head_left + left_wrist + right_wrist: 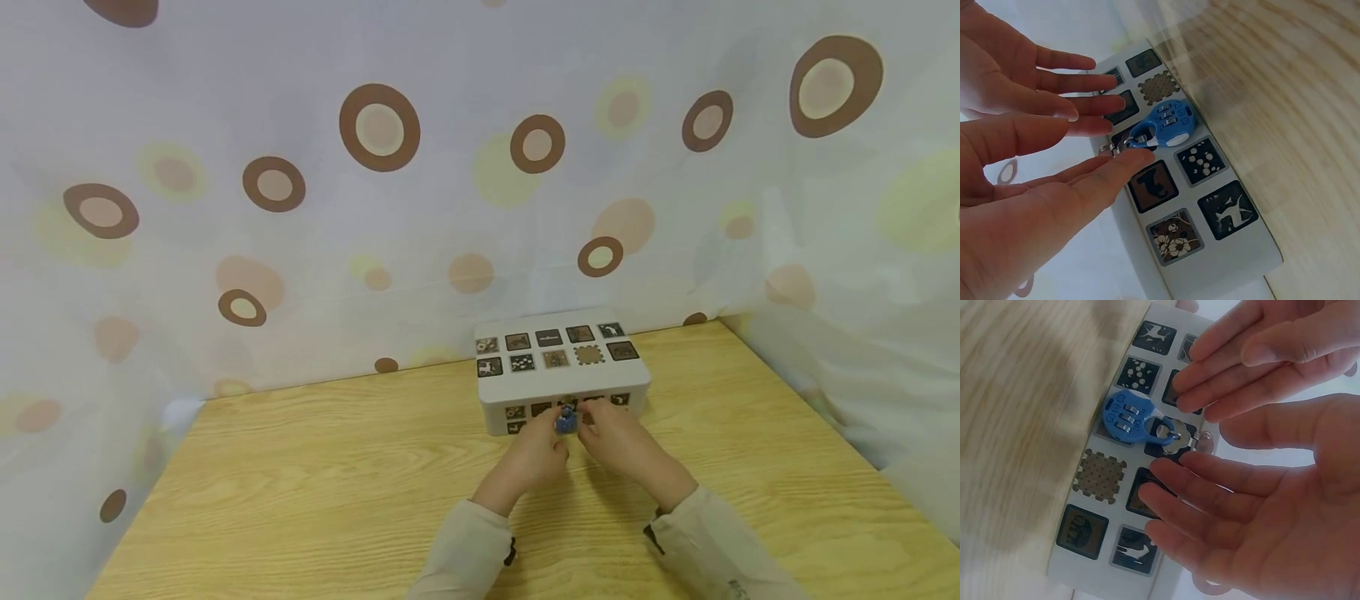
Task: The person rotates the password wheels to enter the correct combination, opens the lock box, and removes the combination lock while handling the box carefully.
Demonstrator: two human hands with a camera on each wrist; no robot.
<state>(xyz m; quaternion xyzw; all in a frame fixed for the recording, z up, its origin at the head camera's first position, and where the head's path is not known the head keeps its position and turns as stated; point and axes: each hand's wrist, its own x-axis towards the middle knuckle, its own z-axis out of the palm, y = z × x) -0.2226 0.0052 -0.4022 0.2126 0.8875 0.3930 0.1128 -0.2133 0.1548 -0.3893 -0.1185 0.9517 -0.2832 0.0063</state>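
A blue combination padlock (1130, 417) with number dials hangs by its shackle from a metal clasp (1175, 439) on the front of a white box (562, 383). My left hand (536, 454) is just left of the padlock, its fingers extended along the box front. On the other side, my right hand (622, 442) also has its fingers mostly straight. Both wrist views show the padlock between the two hands with no fingers curled round it. Whether a left fingertip touches the clasp I cannot tell.
Small dark and brown picture squares (548, 337) decorate the box lid and front. The box stands on a wooden table (315, 483), near its back edge. Behind it hangs a white curtain (435, 208) with brown and yellow circles.
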